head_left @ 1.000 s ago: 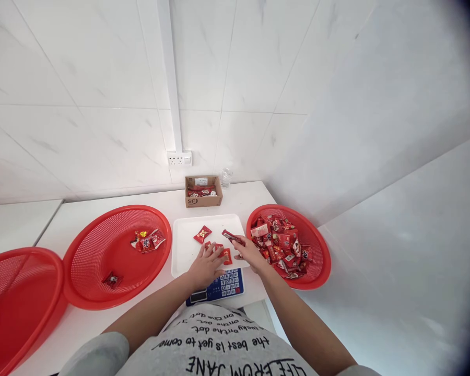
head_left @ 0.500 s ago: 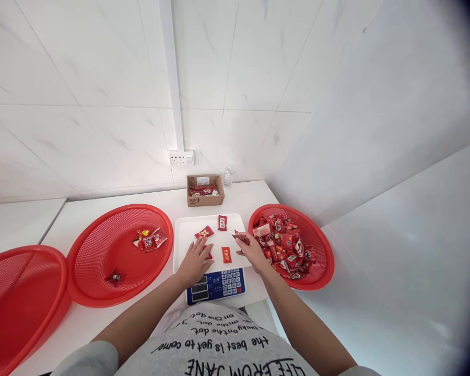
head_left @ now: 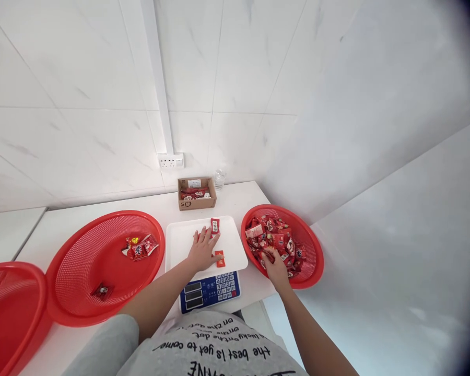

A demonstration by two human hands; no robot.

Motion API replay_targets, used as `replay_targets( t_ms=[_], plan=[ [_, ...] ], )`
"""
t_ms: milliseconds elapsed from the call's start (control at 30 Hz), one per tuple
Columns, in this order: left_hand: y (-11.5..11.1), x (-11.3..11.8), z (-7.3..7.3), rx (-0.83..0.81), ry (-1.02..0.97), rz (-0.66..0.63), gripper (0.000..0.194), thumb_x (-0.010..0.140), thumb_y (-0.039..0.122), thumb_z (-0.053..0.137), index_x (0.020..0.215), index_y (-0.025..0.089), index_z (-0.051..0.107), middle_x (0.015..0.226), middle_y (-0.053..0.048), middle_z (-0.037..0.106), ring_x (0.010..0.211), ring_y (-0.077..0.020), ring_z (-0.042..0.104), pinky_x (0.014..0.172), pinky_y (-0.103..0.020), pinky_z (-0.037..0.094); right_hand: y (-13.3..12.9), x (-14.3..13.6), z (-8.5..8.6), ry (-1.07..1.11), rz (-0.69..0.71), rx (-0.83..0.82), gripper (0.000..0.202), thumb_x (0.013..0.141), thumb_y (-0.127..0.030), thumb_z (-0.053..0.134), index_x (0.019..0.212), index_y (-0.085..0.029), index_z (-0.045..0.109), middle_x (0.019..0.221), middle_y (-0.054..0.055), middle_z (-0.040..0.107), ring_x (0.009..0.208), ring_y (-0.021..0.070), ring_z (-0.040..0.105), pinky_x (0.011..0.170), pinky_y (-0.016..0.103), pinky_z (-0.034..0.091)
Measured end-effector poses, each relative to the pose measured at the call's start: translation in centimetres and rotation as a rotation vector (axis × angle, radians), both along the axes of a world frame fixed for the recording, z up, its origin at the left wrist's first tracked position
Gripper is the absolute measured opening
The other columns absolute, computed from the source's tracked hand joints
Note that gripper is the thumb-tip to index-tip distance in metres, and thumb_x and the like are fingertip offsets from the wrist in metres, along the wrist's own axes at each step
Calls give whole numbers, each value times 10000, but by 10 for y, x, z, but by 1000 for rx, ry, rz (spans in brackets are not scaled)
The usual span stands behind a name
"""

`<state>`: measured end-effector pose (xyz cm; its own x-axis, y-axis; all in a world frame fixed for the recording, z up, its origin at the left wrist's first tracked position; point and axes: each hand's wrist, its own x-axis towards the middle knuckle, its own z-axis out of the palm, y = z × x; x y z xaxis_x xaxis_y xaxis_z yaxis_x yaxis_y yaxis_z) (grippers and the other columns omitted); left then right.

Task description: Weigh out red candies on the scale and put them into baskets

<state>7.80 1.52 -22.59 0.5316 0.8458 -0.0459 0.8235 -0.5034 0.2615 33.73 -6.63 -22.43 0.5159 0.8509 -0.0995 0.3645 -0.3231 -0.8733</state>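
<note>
My left hand [head_left: 203,253] lies over the white tray [head_left: 235,245] of a weighing scale, fingers spread. Beyond its fingertips is a small red packet [head_left: 215,226] with a white label. An orange-red packet [head_left: 220,259] touches the thumb side, and more red wrapping is mostly covered by the fingers. Over at the right, my right hand [head_left: 276,269] reaches into a red mesh basket [head_left: 316,261] heaped with small red snack packets [head_left: 279,240]. Its fingers are curled closed on a packet at the near left of the heap; the fingertips are partly hidden.
Below the tray is the scale's blue keypad panel [head_left: 209,291]. Behind it stand a cardboard box [head_left: 198,204] of red packets and a clear glass [head_left: 220,179]. A red basket [head_left: 105,308] with a few packets sits left, beside another red basket [head_left: 13,318].
My right hand has moved from the tray's right edge into the right basket. My left hand has slid forward and right across the tray, covering packets. The view has shifted slightly right.
</note>
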Motion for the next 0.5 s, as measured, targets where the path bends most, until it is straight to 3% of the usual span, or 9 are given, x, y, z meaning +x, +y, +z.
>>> replay_targets(
  t_ms=[200,367,500],
  plan=[
    [20,14,5,-86,53,-75,793,747,669,465,1398,232,347,1516,-132,210,1392,-347,110,1090,-574,65,2,2,-9,-70,28,-9,375,712,-471,536,971,-209,608,1062,89,646,1026,259,571,927,426,412],
    [14,-2,-5,25,18,-32,512,842,520,449,1299,289,470,1462,-81,344,1345,-303,273,1094,-534,134,5,5,-18,-103,87,-22,350,709,-460,536,944,-216,625,1019,80,663,979,259,589,900,433,421],
    [-2,-18,-7,118,29,9,368,889,415,414,1197,263,546,1350,-103,456,1261,-272,394,1080,-521,191,7,6,-23,-114,133,-85,330,706,-442,528,933,-224,627,992,72,672,937,259,603,867,423,434]
  ],
)
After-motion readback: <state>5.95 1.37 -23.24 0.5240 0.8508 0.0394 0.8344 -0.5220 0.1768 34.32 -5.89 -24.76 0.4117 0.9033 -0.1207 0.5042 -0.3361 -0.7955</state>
